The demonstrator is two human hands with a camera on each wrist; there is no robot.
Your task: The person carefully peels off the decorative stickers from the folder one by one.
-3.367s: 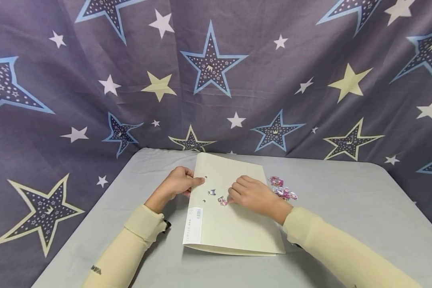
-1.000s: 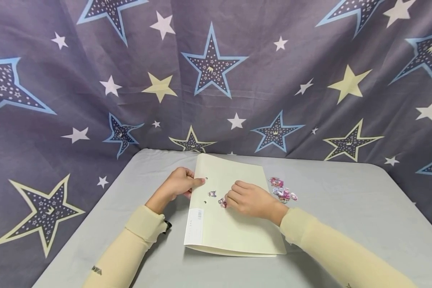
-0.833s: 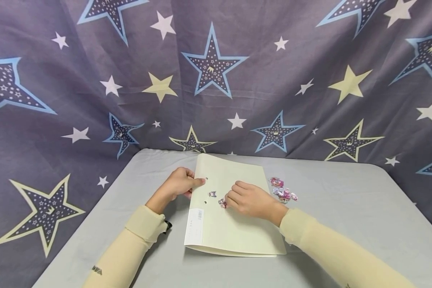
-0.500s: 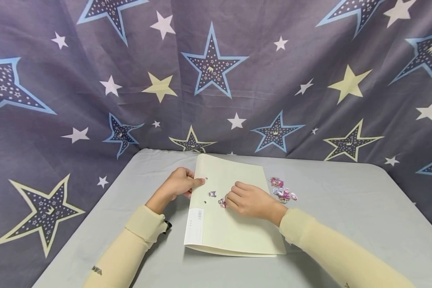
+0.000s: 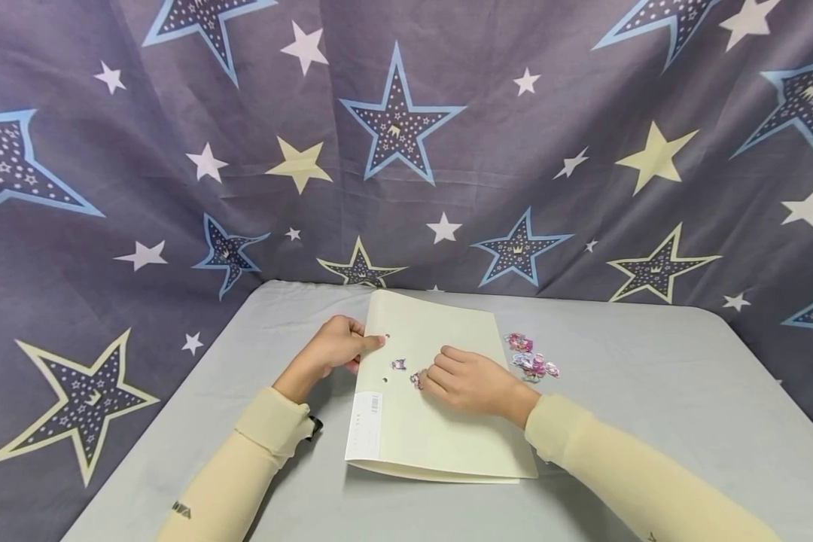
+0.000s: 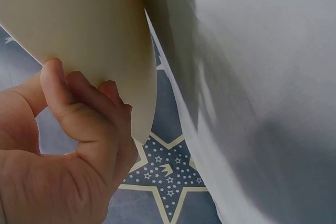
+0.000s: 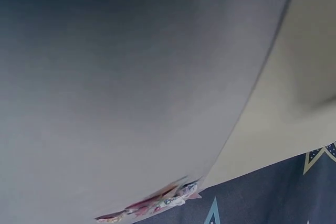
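Note:
A cream folder [image 5: 447, 444] lies on the grey table, its spine side raised and toward the left. My left hand [image 5: 339, 342] grips that side, thumb on the cover and fingers beneath; the left wrist view shows those curled fingers [image 6: 84, 114] against the folder's underside. On the cover is a small character sticker [image 5: 398, 364] near two punched holes. My right hand [image 5: 470, 382] is over the cover with fingers curled, its fingertips at a second, pinkish sticker [image 5: 415, 379] and hiding its right part. In the right wrist view no fingers show.
Right of the folder, a small pile of shiny pink and purple stickers [image 5: 535, 365] lies on the table [image 5: 650, 406], another little cluster [image 5: 519, 342] just behind it. A white label [image 5: 363, 425] is on the folder's near left corner. A star-patterned curtain [image 5: 447, 150] hangs behind.
My right hand has shifted slightly left and toward me, covering more of the pinkish sticker than before. The left hand keeps its grip on the folder, which stays in place.

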